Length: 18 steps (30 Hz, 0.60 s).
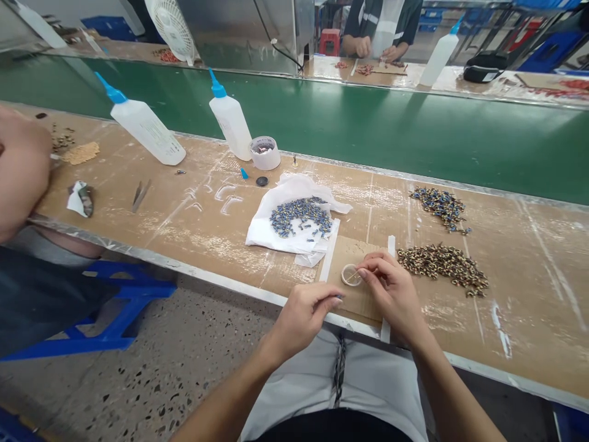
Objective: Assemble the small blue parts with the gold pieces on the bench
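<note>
My left hand (304, 314) is closed in a pinch on a tiny blue part at the table's front edge. My right hand (391, 287) pinches a thin stick whose tip rests in a small round dish (348, 274) on a brown card (356, 265). A white cloth (276, 230) just beyond my left hand carries a heap of small blue parts (300, 216). To the right of my right hand lies a pile of brown ring-shaped parts (444, 263), and farther back a smaller pile of blue parts (439, 205).
Two squeeze bottles (146, 127) (231, 121) with blue nozzles and a tape roll (265, 153) stand by the green conveyor belt (368, 132). Tweezers (140, 195) lie left. A co-worker's arm (21, 169) rests at the far left; another person's hands (380, 49) work across the belt.
</note>
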Tool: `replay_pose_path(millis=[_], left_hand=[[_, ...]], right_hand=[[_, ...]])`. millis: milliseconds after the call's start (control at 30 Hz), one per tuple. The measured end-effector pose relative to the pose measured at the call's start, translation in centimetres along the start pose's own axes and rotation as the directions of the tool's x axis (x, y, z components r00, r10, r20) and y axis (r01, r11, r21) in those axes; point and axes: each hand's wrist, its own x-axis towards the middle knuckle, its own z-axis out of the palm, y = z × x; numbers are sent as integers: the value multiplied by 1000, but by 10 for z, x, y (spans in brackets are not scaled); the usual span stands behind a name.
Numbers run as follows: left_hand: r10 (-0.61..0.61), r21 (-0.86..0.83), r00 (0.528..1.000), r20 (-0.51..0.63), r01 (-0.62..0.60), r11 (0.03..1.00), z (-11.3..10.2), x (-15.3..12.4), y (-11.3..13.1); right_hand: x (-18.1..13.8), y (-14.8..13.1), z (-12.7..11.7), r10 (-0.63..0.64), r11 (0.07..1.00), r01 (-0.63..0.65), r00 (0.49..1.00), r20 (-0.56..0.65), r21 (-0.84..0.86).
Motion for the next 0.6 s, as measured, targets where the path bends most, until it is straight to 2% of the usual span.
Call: replay_pose_path(millis=[133, 300, 400, 600], left_hand=[[-51, -57, 997, 60, 54, 997, 13, 4, -4], [-68, -114, 994, 87, 78, 990, 22, 9, -13], [-51, -95, 996, 69, 58, 994, 23, 10, -15], [-61, -83, 993, 100, 69, 994, 22, 13, -10]], right_hand=[[-14, 0, 5, 106, 971, -62, 977, -185, 230], [-37, 2, 7, 255, 912, -91, 889, -380, 399], [-44, 5, 11, 312, 886, -122, 870, -382, 447], [-45, -1, 13, 308, 897, -171, 903, -299, 408]])
